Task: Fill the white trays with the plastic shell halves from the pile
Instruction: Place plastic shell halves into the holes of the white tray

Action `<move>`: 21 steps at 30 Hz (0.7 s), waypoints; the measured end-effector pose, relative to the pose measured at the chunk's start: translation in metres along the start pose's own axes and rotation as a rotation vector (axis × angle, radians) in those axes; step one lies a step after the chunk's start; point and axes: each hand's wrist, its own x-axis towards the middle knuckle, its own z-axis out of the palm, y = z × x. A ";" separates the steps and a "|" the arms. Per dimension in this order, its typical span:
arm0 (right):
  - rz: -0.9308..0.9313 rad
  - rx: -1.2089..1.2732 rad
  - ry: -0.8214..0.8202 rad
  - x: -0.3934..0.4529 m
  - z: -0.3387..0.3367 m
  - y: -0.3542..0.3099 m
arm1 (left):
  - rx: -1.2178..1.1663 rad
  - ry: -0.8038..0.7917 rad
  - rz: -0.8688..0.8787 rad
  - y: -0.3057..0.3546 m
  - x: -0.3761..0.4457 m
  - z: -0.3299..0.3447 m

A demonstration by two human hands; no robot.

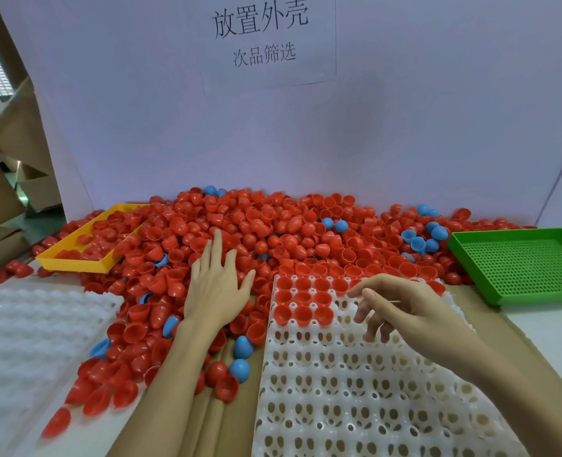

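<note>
A big pile of red shell halves point(246, 225), with a few blue ones point(418, 240) mixed in, covers the back of the table. A white tray point(355, 384) lies in front of me at the right; red shells point(302, 296) fill several cups in its far left corner. My left hand point(215, 285) lies flat with fingers spread on the pile just left of the tray. My right hand point(401, 308) hovers over the tray's far part, fingers loosely bent, holding nothing.
A stack of white trays point(32, 341) sits at the near left. A yellow tray point(75, 258) holding red shells lies at the far left, a green perforated tray point(520, 265) at the right. A white board with a printed sign stands behind the pile.
</note>
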 end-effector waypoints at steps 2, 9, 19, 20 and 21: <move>0.002 0.000 0.001 0.000 -0.001 0.001 | 0.001 0.014 -0.019 -0.003 0.003 0.003; -0.010 -0.006 -0.008 0.002 -0.002 0.003 | -0.161 0.225 0.039 0.001 -0.004 -0.013; -0.050 -0.002 0.033 0.002 -0.007 0.007 | -0.427 0.214 0.641 0.051 -0.033 -0.046; -0.052 0.001 0.040 0.002 -0.007 0.008 | -0.461 0.185 0.663 0.059 -0.037 -0.047; -0.053 -0.004 0.045 0.002 -0.007 0.009 | -0.494 0.160 0.680 0.065 -0.042 -0.047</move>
